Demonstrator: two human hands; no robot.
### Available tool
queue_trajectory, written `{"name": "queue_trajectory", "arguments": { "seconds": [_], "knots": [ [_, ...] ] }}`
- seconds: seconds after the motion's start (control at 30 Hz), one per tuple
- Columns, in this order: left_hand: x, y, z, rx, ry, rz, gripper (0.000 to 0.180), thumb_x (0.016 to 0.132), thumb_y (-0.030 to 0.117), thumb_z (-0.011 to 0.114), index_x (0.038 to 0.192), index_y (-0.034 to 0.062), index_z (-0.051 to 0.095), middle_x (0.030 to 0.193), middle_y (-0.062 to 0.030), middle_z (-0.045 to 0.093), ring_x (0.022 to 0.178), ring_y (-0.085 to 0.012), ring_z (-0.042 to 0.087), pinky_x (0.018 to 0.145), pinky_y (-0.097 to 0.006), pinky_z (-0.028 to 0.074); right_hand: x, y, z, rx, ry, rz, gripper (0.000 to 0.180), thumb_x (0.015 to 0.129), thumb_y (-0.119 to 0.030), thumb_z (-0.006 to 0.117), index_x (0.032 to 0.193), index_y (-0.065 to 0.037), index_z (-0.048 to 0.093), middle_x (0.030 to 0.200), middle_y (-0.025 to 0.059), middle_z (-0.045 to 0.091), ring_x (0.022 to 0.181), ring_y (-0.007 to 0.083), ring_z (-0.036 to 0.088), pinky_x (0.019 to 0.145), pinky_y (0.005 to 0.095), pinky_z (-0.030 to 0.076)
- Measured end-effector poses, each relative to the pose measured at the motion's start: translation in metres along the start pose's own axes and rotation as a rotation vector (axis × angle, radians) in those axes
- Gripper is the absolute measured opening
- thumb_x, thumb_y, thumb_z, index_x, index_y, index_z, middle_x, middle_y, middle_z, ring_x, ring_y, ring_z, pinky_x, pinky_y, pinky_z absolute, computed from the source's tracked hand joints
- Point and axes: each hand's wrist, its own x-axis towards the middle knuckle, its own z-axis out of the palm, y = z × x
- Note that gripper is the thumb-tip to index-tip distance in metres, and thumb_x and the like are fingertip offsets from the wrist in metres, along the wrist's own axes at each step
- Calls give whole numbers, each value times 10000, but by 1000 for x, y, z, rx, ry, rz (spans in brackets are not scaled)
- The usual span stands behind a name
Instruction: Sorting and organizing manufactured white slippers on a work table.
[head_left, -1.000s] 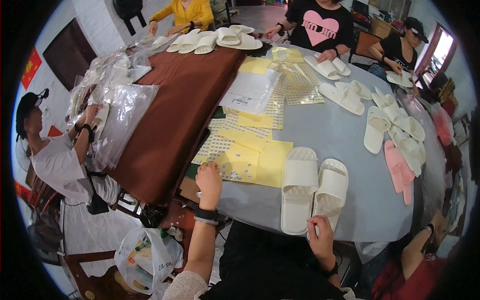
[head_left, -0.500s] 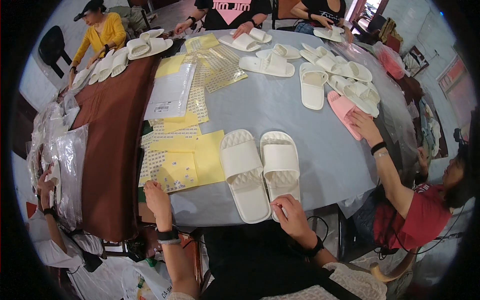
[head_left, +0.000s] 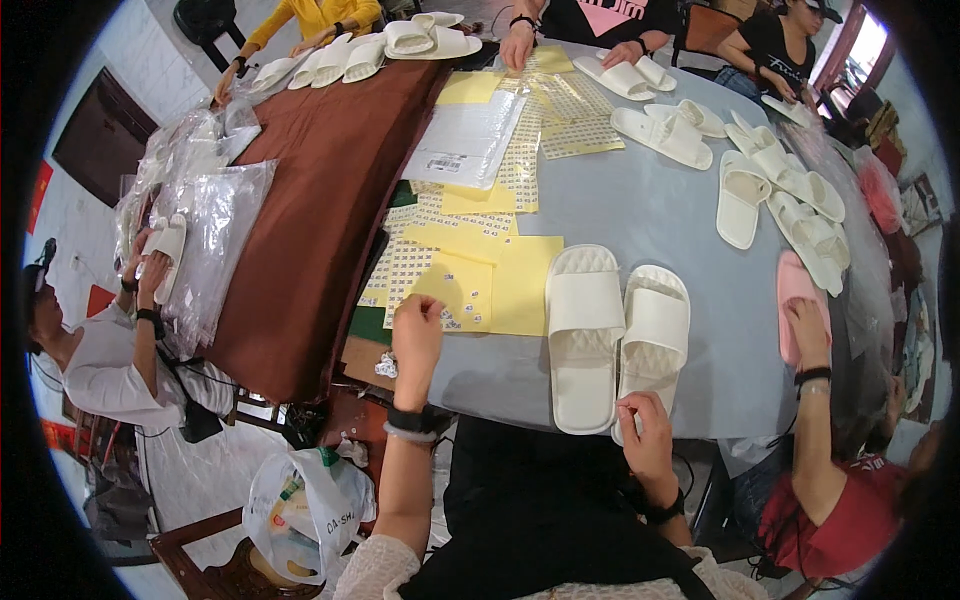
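A pair of white quilted slippers lies in front of me, heels toward me: the left slipper [head_left: 584,380] and the right slipper [head_left: 657,335]. My right hand [head_left: 648,435] is at the heel of the right slipper, fingertips pinched together; anything between them is too small to make out. My left hand [head_left: 418,335] is over the near edge of a yellow sheet [head_left: 462,285] with a few small printed stickers on it. Its thumb and fingers are closed, and their contents cannot be made out. Another yellow sheet [head_left: 528,285] lies between it and the slippers.
More sticker sheets [head_left: 525,165] and a clear plastic bag [head_left: 465,135] lie farther off. Several white slippers [head_left: 745,200] stand at the right, near a co-worker's hand [head_left: 808,335] on a pink slipper [head_left: 790,275]. A brown-covered table [head_left: 300,230] adjoins at left; a white plastic bag [head_left: 300,510] hangs below.
The view has swung left, so the table and slippers appear farther right. My left hand has moved from the sheet's near left corner onto its near edge. My right hand stays at the slipper's heel.
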Motion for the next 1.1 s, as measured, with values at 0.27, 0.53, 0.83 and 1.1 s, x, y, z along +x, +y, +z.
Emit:
{"name": "queue_trajectory", "arguments": {
  "seconds": [0.27, 0.53, 0.83, 1.1],
  "knots": [
    [16, -26, 40, 305, -65, -27, 161, 728, 169, 720, 790, 58, 621, 842, -121, 608, 862, -320, 569, 705, -423, 483, -2, 1, 0, 24, 7, -14, 65, 832, -45, 590, 894, -27, 582, 874, 114, 574, 754, 263, 565, 695, 356, 441],
    [16, -10, 35, 333, 42, -26, 205, 683, 188, 754, 781, 87, 606, 828, -79, 608, 867, -299, 565, 722, -415, 474, 1, 1, -1, 12, 12, -41, 72, 830, -40, 596, 899, -29, 581, 879, 110, 575, 760, 254, 563, 693, 350, 438],
    [-14, 16, 29, 199, 66, 200, 109, 730, 110, 685, 821, 61, 650, 806, -101, 615, 810, -307, 564, 722, -399, 454, 3, 1, -2, 0, 6, -42, 64, 836, -45, 590, 895, -24, 577, 875, 105, 575, 757, 252, 560, 697, 349, 433],
    [-15, 13, 30, 215, -66, 298, 119, 695, 93, 694, 754, 36, 607, 780, -114, 591, 790, -327, 541, 702, -419, 441, 2, -1, -1, 19, 4, -52, 50, 838, -56, 592, 877, -28, 579, 872, 109, 576, 752, 257, 562, 691, 353, 430]
  ]
}}
